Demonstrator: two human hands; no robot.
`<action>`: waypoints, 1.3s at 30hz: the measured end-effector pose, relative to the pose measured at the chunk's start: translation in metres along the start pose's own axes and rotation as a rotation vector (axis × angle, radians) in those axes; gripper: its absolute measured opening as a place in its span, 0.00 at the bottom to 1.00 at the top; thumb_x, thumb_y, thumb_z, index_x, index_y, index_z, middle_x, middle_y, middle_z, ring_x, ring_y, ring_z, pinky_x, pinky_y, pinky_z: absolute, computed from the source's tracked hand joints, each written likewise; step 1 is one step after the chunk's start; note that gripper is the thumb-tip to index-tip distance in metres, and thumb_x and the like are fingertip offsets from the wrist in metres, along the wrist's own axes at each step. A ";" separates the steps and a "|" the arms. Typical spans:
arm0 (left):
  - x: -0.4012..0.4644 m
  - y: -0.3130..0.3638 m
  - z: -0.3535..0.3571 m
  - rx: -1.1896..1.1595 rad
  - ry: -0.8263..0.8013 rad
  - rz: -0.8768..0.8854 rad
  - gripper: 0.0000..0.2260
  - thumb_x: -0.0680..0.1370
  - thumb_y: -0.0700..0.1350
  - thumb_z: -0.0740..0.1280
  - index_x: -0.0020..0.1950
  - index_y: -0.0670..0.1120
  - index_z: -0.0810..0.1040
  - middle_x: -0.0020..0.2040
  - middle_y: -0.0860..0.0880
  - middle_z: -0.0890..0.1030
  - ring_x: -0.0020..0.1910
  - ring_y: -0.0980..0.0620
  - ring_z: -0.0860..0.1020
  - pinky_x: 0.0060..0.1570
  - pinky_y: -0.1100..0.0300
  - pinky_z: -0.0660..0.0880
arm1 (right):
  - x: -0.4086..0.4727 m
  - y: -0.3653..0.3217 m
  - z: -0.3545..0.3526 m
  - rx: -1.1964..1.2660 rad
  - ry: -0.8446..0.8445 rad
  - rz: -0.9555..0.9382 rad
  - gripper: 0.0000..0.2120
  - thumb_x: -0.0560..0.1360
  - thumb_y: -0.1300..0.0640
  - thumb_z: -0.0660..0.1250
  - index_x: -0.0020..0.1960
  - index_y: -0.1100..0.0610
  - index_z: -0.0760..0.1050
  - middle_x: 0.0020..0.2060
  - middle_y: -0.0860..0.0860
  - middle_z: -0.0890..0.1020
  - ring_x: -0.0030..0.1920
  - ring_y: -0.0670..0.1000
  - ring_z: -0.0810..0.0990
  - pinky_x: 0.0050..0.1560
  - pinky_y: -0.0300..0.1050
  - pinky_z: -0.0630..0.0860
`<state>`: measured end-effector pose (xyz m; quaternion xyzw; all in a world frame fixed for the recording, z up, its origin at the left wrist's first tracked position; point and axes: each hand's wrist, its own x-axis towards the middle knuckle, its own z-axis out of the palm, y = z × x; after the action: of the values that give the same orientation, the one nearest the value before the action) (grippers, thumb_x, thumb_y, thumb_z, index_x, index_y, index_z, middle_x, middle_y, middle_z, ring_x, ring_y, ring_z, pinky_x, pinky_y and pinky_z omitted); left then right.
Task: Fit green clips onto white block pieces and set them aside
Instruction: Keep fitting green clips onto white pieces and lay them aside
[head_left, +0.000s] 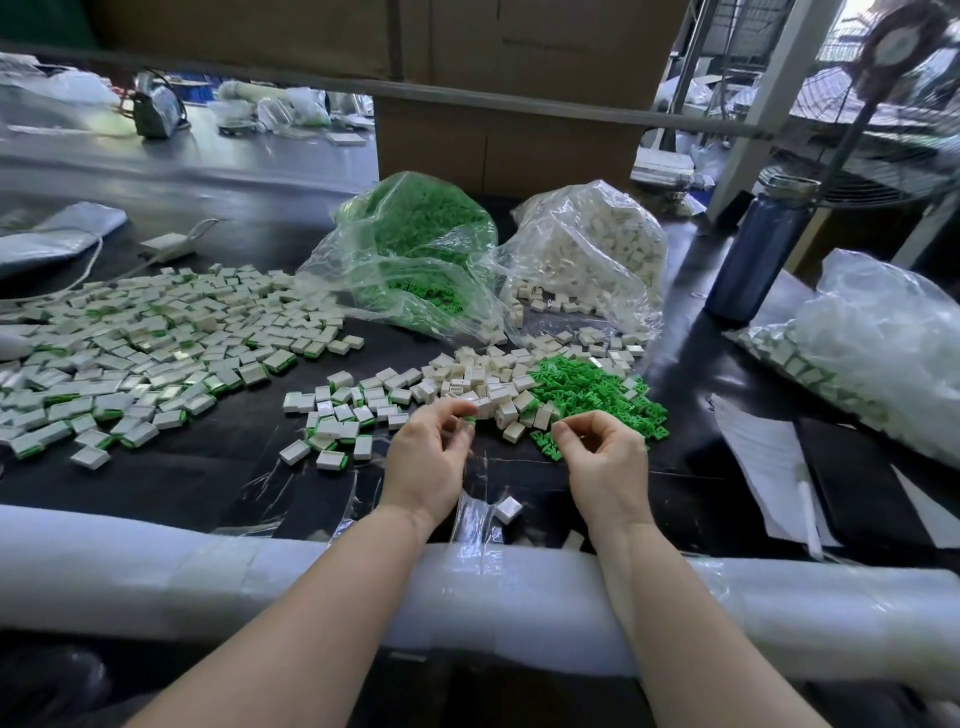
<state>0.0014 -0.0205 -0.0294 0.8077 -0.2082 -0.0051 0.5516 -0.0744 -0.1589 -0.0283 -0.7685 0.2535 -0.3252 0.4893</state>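
My left hand hovers at the near edge of the loose white blocks, fingers curled, and pinches a small green clip at its fingertips. My right hand hangs over the near edge of the green clip pile. Its thumb and forefinger are curled together and nothing shows between them. Finished white blocks with green clips lie in a small group left of my left hand and in a wide spread at the far left.
An open bag of green clips and an open bag of white blocks lie behind the piles. A blue bottle, a bag of finished pieces and papers are at the right. A foam-wrapped rail lines the near edge, with one stray block behind it.
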 end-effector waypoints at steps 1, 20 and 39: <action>0.001 -0.001 0.000 0.049 0.056 0.008 0.09 0.77 0.37 0.64 0.53 0.48 0.79 0.45 0.49 0.78 0.44 0.51 0.77 0.46 0.59 0.78 | 0.001 0.002 0.000 -0.031 0.031 0.013 0.06 0.73 0.60 0.70 0.37 0.56 0.77 0.30 0.47 0.77 0.32 0.45 0.74 0.34 0.31 0.70; 0.002 -0.002 0.003 0.566 0.034 -0.162 0.18 0.77 0.47 0.64 0.63 0.40 0.70 0.70 0.43 0.59 0.71 0.44 0.57 0.71 0.57 0.54 | 0.007 0.011 0.000 -0.254 0.002 0.130 0.06 0.74 0.63 0.65 0.44 0.54 0.79 0.40 0.53 0.79 0.42 0.51 0.75 0.41 0.39 0.67; -0.001 -0.001 0.014 0.529 -0.344 0.342 0.18 0.79 0.53 0.59 0.69 0.52 0.70 0.69 0.58 0.70 0.69 0.59 0.63 0.69 0.61 0.56 | 0.004 0.003 0.003 -0.443 -0.063 0.102 0.07 0.71 0.58 0.70 0.48 0.56 0.81 0.49 0.54 0.81 0.53 0.55 0.77 0.56 0.45 0.72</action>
<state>-0.0029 -0.0319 -0.0356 0.8634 -0.4242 0.0055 0.2733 -0.0698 -0.1607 -0.0312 -0.8533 0.3417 -0.2122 0.3320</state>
